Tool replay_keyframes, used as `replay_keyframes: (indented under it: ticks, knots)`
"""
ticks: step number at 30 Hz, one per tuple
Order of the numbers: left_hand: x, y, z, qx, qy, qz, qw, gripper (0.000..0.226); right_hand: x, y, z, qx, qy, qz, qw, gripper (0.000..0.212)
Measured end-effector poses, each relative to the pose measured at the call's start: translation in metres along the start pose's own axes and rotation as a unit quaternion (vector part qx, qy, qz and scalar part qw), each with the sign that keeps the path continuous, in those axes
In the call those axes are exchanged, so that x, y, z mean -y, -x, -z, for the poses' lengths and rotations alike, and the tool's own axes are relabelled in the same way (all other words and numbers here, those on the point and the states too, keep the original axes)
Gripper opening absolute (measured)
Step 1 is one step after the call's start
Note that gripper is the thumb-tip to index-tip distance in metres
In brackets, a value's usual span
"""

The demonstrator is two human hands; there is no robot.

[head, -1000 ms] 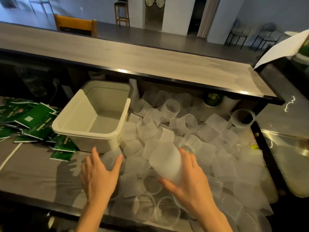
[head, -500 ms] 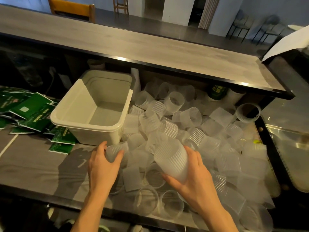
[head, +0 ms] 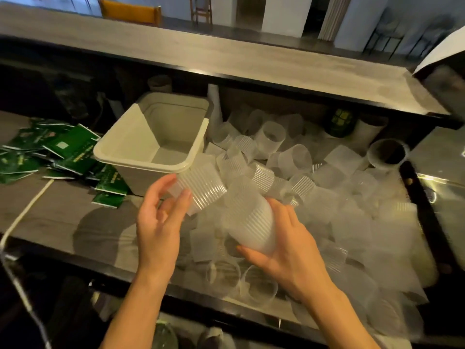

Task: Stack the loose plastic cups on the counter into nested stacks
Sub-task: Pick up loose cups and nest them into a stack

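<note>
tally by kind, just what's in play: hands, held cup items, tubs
left hand, right hand: 2
single cup, held left: 1
nested stack, held right: 1
white tub: 1
total: 5
loose cups: too many to count

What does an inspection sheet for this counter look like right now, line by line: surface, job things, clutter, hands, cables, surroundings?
Surface: grey wood-look counter, bare at the left, buried in cups at the right.
Job's things: pile of loose cups, ribbed and translucent, most on their sides; nested stack; single cup.
Clutter: empty cream tub left of the pile; green packets scattered left of the tub; dark green can behind the pile.
Hands: left hand has a grip on the single cup; right hand holds the nested stack from below.
Cables: white cord crossing the counter's left part.
Surroundings: raised bar top; wooden chair beyond.
</note>
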State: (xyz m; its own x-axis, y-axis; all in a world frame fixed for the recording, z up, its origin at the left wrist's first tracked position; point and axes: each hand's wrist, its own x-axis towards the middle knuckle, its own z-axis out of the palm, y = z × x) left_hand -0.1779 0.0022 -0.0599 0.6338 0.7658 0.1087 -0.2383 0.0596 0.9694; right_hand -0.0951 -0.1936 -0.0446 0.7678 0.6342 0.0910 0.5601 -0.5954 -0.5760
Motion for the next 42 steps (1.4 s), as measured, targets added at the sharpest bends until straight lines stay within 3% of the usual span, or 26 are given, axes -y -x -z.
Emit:
replay_keyframes:
  ticks: [4, 9, 14, 17, 19, 24, 29, 34, 38, 40, 42]
  knots:
    - [-0.014, 0.025, -0.017, 0.069, -0.017, -0.030, 0.997, 0.048, 0.004, 0.009, -0.002, -0.020, -0.011, 0.026, 0.999, 0.090]
    - [-0.011, 0.040, -0.022, 0.087, -0.037, -0.075, 0.993, 0.061, 0.003, 0.019, -0.005, -0.033, -0.031, 0.028, 0.999, 0.090]
    - [0.004, 0.037, -0.029, 0.079, -0.047, -0.144, 0.985, 0.054, 0.000, 0.017, -0.010, -0.066, -0.070, 0.034, 0.995, 0.086]
    - [0.022, 0.025, -0.026, 0.056, -0.084, -0.235, 0.967, 0.040, 0.000, 0.014, -0.019, -0.048, -0.104, 0.037, 0.993, 0.080]
    - [0.034, 0.018, -0.019, 0.082, -0.106, -0.276, 0.952, 0.037, -0.002, 0.011, -0.024, -0.064, -0.116, 0.038, 0.990, 0.078]
    - [0.063, 0.010, -0.004, 0.144, -0.163, -0.357, 0.908, 0.047, -0.005, 0.005, -0.035, -0.118, -0.082, 0.058, 0.988, 0.070]
    - [0.087, 0.001, 0.031, 0.180, -0.251, -0.362, 0.879, 0.044, -0.013, 0.014, -0.051, -0.183, 0.018, 0.066, 0.981, 0.078]
    - [0.106, 0.012, 0.064, 0.171, -0.399, -0.411, 0.801, 0.047, -0.014, 0.038, -0.059, -0.262, 0.099, 0.063, 0.958, 0.081]
    - [0.122, 0.058, 0.071, 0.134, -0.410, -0.433, 0.792, 0.057, -0.013, 0.073, -0.071, -0.302, 0.111, 0.044, 0.946, 0.078]
    - [0.131, 0.078, 0.068, 0.120, -0.447, -0.401, 0.791, 0.074, -0.013, 0.089, -0.080, -0.313, 0.115, 0.038, 0.942, 0.077]
    - [0.141, 0.090, 0.060, 0.139, -0.510, -0.307, 0.792, 0.094, -0.013, 0.103, -0.090, -0.317, 0.118, 0.034, 0.941, 0.079]
